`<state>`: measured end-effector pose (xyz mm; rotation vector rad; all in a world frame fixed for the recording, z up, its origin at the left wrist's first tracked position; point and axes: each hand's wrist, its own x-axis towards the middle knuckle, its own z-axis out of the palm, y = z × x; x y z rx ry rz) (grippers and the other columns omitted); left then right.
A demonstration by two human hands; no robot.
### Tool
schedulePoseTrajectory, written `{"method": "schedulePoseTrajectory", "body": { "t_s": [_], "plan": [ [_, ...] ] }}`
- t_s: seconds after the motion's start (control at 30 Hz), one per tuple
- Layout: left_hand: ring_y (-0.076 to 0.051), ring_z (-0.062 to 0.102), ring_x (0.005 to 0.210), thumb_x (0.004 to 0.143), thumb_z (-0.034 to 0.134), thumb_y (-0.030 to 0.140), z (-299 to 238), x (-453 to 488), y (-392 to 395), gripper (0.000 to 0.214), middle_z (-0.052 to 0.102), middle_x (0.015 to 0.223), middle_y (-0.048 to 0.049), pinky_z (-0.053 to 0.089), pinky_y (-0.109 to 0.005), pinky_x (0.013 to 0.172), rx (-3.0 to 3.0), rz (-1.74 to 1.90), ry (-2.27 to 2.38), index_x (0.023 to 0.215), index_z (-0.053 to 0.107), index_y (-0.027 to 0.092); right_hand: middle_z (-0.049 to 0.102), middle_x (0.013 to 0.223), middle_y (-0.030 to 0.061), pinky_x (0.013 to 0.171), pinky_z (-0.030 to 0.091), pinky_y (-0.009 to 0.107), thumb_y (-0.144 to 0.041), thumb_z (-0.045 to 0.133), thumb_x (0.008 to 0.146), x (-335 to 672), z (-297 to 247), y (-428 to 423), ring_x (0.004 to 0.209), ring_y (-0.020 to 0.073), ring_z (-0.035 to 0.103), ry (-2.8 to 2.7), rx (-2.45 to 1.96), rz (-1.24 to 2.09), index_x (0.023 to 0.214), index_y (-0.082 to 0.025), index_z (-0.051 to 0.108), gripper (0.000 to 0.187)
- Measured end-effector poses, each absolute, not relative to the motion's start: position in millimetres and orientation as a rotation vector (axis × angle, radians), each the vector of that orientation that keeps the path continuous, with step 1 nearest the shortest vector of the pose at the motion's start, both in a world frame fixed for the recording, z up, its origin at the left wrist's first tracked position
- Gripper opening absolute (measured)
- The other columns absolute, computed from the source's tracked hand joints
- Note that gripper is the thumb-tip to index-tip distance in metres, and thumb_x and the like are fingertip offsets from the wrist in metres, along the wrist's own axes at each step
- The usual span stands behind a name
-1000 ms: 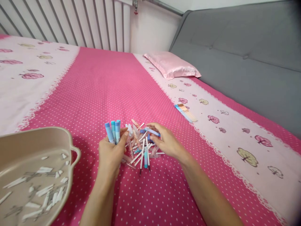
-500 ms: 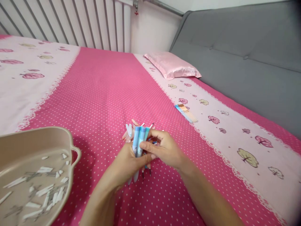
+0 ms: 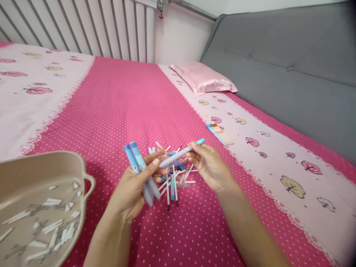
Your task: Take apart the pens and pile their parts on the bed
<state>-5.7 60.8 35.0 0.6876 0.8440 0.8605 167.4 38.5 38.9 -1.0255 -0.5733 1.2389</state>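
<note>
Two blue-and-white pen barrels (image 3: 138,159) lie across my left hand (image 3: 133,185), pinned by its thumb, their pale ends sticking out below. Between the fingertips of my right hand (image 3: 210,163) is a pale pen barrel (image 3: 178,156) with a bright turquoise end. It slants down to the left, and its pale tip is at the fingers of my left hand. Under and between both hands is a loose pile of pen parts (image 3: 172,185) on the bedspread: white refills with dark tips, turquoise, pink and blue pieces. My hands partly hide this pile.
A beige basin (image 3: 80,163) with white and grey clips or small pieces inside stands at the lower left. A row of blue and peach pens (image 3: 219,134) lies to the right of the pile. Farther back are a pink pillow (image 3: 204,78), a grey headboard (image 3: 283,70) and a radiator (image 3: 111,29).
The hands have moved apart. My left hand has shifted left with two barrels, while my right hand has drawn the turquoise-ended barrel away to the right. More of the pile shows.
</note>
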Motion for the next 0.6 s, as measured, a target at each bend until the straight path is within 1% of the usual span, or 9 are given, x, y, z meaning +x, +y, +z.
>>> {"method": "schedulePoseTrajectory", "body": {
  "t_s": [0.1, 0.23, 0.3, 0.33, 0.4, 0.43, 0.5, 0.57, 0.6],
  "plan": [
    [-0.001, 0.043, 0.041, 0.064, 0.073, 0.026, 35.5, -4.3, 61.8, 0.035, 0.060, 0.057, 0.0005, 0.041, -0.010, 0.038, 0.667, 1.025, 0.759, 0.097, 0.067, 0.015, 0.066, 0.063, 0.0002, 0.059, 0.053, 0.010, -0.016, 0.071, 0.065, 163.1, 37.8, 39.1, 0.060, 0.0072, 0.065, -0.512, -0.993, 1.336, 0.067, -0.012, 0.064, 0.008],
    [-0.003, 0.049, 0.049, 0.058, 0.077, 0.017, 33.5, -2.7, 63.2, 0.034, 0.062, 0.063, -0.0010, 0.045, -0.010, 0.044, 0.686, 1.157, 0.770, 0.090, 0.068, 0.014, 0.065, 0.065, -0.0016, 0.062, 0.052, 0.009, -0.011, 0.073, 0.059, 158.5, 36.7, 37.4, 0.066, 0.0089, 0.067, -0.451, -0.982, 1.465, 0.067, -0.013, 0.063, 0.013],
    [-0.004, 0.050, 0.050, 0.058, 0.077, 0.017, 32.7, -2.7, 64.0, 0.029, 0.061, 0.061, -0.0007, 0.045, -0.010, 0.044, 0.689, 1.217, 0.800, 0.086, 0.069, 0.013, 0.065, 0.066, -0.0006, 0.060, 0.051, 0.011, -0.011, 0.072, 0.059, 157.4, 36.6, 35.2, 0.067, 0.0095, 0.066, -0.517, -1.032, 1.566, 0.067, -0.013, 0.060, 0.015],
    [-0.004, 0.050, 0.049, 0.058, 0.076, 0.018, 32.5, -3.0, 64.3, 0.027, 0.059, 0.058, 0.0000, 0.044, -0.010, 0.044, 0.694, 1.233, 0.815, 0.083, 0.069, 0.013, 0.065, 0.065, -0.0002, 0.056, 0.050, 0.011, -0.012, 0.071, 0.061, 157.2, 36.6, 33.9, 0.064, 0.0090, 0.065, -0.581, -1.069, 1.616, 0.068, -0.013, 0.058, 0.015],
    [-0.004, 0.047, 0.047, 0.058, 0.076, 0.019, 32.2, -3.8, 64.5, 0.025, 0.056, 0.053, 0.0015, 0.043, -0.010, 0.041, 0.716, 1.235, 0.840, 0.081, 0.068, 0.012, 0.064, 0.065, 0.0001, 0.044, 0.041, 0.011, -0.016, 0.067, 0.069, 157.3, 37.0, 31.1, 0.053, 0.0055, 0.059, -0.753, -1.116, 1.694, 0.078, -0.014, 0.057, 0.013],
    [-0.004, 0.047, 0.046, 0.058, 0.076, 0.020, 32.0, -4.1, 64.5, 0.026, 0.055, 0.053, 0.0019, 0.043, -0.011, 0.041, 0.731, 1.224, 0.851, 0.081, 0.068, 0.012, 0.064, 0.067, 0.0003, 0.040, 0.035, 0.011, -0.018, 0.064, 0.074, 157.7, 37.3, 29.8, 0.048, 0.0033, 0.053, -0.854, -1.114, 1.729, 0.084, -0.015, 0.057, 0.013],
    [-0.004, 0.046, 0.046, 0.058, 0.076, 0.022, 31.3, -4.2, 64.1, 0.027, 0.056, 0.053, 0.0020, 0.042, -0.013, 0.041, 0.758, 1.208, 0.869, 0.082, 0.068, 0.013, 0.060, 0.067, -0.0004, 0.038, 0.023, 0.013, -0.025, 0.055, 0.082, 158.7, 37.9, 27.6, 0.042, 0.0011, 0.038, -1.059, -1.075, 1.815, 0.094, -0.015, 0.056, 0.015],
    [-0.004, 0.046, 0.046, 0.059, 0.076, 0.023, 30.4, -3.6, 63.5, 0.027, 0.056, 0.053, 0.0022, 0.041, -0.013, 0.041, 0.787, 1.216, 0.882, 0.082, 0.068, 0.012, 0.048, 0.061, -0.0039, 0.040, 0.018, 0.016, -0.031, 0.046, 0.088, 159.9, 38.2, 26.2, 0.043, 0.0022, 0.027, -1.213, -1.044, 1.880, 0.093, -0.014, 0.057, 0.021],
    [-0.004, 0.046, 0.045, 0.059, 0.076, 0.024, 30.0, -3.0, 63.2, 0.027, 0.056, 0.052, 0.0024, 0.040, -0.013, 0.041, 0.802, 1.225, 0.888, 0.082, 0.067, 0.012, 0.040, 0.057, -0.0058, 0.042, 0.018, 0.018, -0.034, 0.043, 0.089, 160.5, 38.2, 25.9, 0.044, 0.0033, 0.024, -1.268, -1.050, 1.875, 0.090, -0.013, 0.058, 0.025]
  ]
}}
